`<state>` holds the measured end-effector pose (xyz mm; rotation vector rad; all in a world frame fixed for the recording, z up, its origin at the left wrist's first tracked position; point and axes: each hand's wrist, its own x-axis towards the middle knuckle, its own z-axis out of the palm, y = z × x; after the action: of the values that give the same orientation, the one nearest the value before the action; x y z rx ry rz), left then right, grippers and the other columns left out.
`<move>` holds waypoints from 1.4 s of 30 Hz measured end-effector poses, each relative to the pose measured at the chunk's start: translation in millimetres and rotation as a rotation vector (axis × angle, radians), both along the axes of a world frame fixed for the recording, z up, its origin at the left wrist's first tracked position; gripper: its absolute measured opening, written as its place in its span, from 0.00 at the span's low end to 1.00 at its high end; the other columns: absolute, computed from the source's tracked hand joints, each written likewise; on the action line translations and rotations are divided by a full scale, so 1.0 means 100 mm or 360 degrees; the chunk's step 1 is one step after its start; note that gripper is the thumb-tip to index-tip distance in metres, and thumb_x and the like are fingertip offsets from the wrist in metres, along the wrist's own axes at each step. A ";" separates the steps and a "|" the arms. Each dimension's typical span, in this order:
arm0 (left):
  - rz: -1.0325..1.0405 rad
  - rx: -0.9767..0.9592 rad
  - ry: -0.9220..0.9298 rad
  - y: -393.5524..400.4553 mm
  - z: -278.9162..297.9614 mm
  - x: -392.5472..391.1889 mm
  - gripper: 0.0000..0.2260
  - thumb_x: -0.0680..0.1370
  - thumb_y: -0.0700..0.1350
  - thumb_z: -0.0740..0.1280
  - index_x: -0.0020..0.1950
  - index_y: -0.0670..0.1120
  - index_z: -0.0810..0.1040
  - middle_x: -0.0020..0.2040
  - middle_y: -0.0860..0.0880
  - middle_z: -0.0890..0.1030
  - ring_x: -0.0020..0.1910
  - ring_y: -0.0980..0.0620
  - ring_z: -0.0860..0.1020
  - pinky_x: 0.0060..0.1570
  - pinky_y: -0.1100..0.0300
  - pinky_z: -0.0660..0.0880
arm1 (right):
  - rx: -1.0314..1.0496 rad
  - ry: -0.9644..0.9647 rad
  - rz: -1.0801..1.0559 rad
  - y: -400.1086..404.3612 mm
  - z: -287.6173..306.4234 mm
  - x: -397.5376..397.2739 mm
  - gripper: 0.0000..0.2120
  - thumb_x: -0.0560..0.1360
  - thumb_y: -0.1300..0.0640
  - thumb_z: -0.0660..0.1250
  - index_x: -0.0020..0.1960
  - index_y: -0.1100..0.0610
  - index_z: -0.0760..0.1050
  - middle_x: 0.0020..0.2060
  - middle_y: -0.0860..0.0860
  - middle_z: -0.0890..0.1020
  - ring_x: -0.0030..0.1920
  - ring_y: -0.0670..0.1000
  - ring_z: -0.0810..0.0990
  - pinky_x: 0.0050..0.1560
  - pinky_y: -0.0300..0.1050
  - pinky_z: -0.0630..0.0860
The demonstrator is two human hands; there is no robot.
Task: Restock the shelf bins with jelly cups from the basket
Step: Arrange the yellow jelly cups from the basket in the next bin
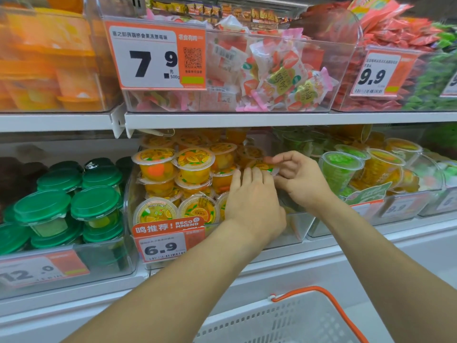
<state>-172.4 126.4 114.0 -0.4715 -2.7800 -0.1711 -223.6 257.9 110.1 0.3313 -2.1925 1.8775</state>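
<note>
I have both hands, left hand [249,194] and right hand [296,179], pinching one orange jelly cup [262,166] mid-frame; nudging the stacked cups [195,164] could topple them from the bin [296,226].

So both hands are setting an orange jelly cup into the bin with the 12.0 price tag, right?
Not quite. The head view shows both the left hand and the right hand on an orange jelly cup, but in the bin with the 6.9 price tag. The 12.0 price tag belongs to the neighbouring bin of green-lidded cups.
</note>
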 end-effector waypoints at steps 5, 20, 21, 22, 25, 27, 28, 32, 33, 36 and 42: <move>0.0014 -0.0028 0.0007 0.02 -0.01 -0.03 0.31 0.79 0.52 0.59 0.79 0.40 0.57 0.78 0.42 0.62 0.77 0.43 0.58 0.78 0.45 0.48 | -0.0075 -0.0152 -0.0155 -0.04 -0.01 -0.12 0.26 0.70 0.74 0.73 0.61 0.58 0.67 0.64 0.55 0.74 0.60 0.54 0.80 0.58 0.48 0.78; 0.0044 -0.0006 -0.0006 0.00 0.00 -0.04 0.32 0.79 0.51 0.60 0.79 0.38 0.55 0.79 0.40 0.58 0.78 0.43 0.55 0.78 0.46 0.48 | -0.0089 -0.0662 0.0463 -0.15 0.08 -0.38 0.23 0.70 0.78 0.61 0.62 0.63 0.74 0.59 0.64 0.80 0.61 0.61 0.80 0.65 0.55 0.75; 0.0053 -0.0012 -0.0008 0.00 0.01 -0.04 0.32 0.79 0.52 0.60 0.78 0.38 0.56 0.78 0.40 0.60 0.78 0.42 0.57 0.78 0.45 0.49 | -0.0082 -0.0701 0.0481 -0.16 0.12 -0.35 0.20 0.67 0.77 0.61 0.58 0.66 0.75 0.56 0.65 0.80 0.59 0.62 0.80 0.64 0.55 0.74; 0.0066 -0.0016 -0.0008 -0.01 0.01 -0.03 0.31 0.79 0.52 0.60 0.78 0.39 0.57 0.77 0.40 0.62 0.77 0.42 0.58 0.77 0.45 0.51 | -0.0088 -0.0735 0.0499 -0.16 0.14 -0.34 0.17 0.63 0.74 0.61 0.51 0.69 0.76 0.51 0.65 0.79 0.55 0.62 0.79 0.61 0.55 0.73; 0.0104 -0.0039 -0.0001 -0.01 0.03 -0.04 0.28 0.79 0.52 0.59 0.75 0.39 0.61 0.74 0.41 0.66 0.74 0.42 0.63 0.76 0.45 0.53 | -0.0293 -0.0804 0.0529 -0.17 0.19 -0.30 0.03 0.60 0.66 0.61 0.32 0.61 0.71 0.38 0.56 0.73 0.44 0.59 0.71 0.55 0.53 0.71; 0.0099 -0.0052 -0.0017 -0.01 0.04 -0.04 0.29 0.79 0.52 0.59 0.76 0.39 0.61 0.74 0.41 0.65 0.74 0.42 0.62 0.77 0.43 0.51 | -0.0413 -0.0769 0.0445 -0.19 0.19 -0.30 0.07 0.71 0.61 0.62 0.44 0.61 0.77 0.43 0.57 0.79 0.50 0.61 0.75 0.62 0.54 0.71; 0.0093 -0.0056 -0.0020 -0.01 0.04 -0.04 0.29 0.79 0.52 0.59 0.76 0.39 0.60 0.75 0.41 0.65 0.75 0.42 0.61 0.77 0.43 0.50 | -0.0432 -0.0755 0.0351 -0.22 0.16 -0.31 0.11 0.77 0.60 0.60 0.53 0.61 0.78 0.46 0.57 0.82 0.53 0.61 0.79 0.62 0.54 0.73; 0.0099 -0.0059 -0.0025 -0.02 0.05 -0.04 0.31 0.80 0.52 0.59 0.78 0.39 0.57 0.78 0.41 0.61 0.78 0.43 0.55 0.78 0.43 0.47 | -0.0371 -0.0704 0.0028 -0.37 0.14 -0.34 0.12 0.81 0.68 0.60 0.63 0.60 0.73 0.43 0.56 0.83 0.44 0.52 0.83 0.43 0.44 0.79; 0.0100 -0.0054 -0.0024 -0.03 0.06 -0.03 0.30 0.80 0.52 0.59 0.78 0.39 0.57 0.78 0.41 0.61 0.79 0.42 0.55 0.78 0.44 0.47 | -0.0348 -0.0709 -0.0009 -0.38 0.16 -0.34 0.08 0.79 0.69 0.60 0.55 0.61 0.75 0.44 0.59 0.83 0.44 0.54 0.83 0.44 0.46 0.80; 0.0084 -0.0023 -0.0039 -0.03 0.08 -0.02 0.27 0.80 0.52 0.58 0.76 0.40 0.63 0.75 0.42 0.66 0.77 0.42 0.57 0.78 0.44 0.48 | -0.0332 -0.0805 -0.0105 -0.36 0.22 -0.36 0.13 0.74 0.70 0.61 0.57 0.69 0.78 0.56 0.67 0.81 0.56 0.65 0.82 0.60 0.59 0.78; 0.0117 0.0010 -0.0042 -0.04 0.05 -0.01 0.25 0.80 0.52 0.58 0.74 0.40 0.65 0.73 0.41 0.68 0.75 0.41 0.61 0.76 0.43 0.53 | -0.0184 -0.0861 -0.0200 -0.49 0.29 -0.39 0.13 0.74 0.69 0.59 0.52 0.68 0.80 0.56 0.66 0.82 0.49 0.60 0.82 0.60 0.61 0.77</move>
<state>-173.3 122.4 119.2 -0.3671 -2.8165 -0.1698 -262.6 209.0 139.4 -0.3728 -2.3268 2.1986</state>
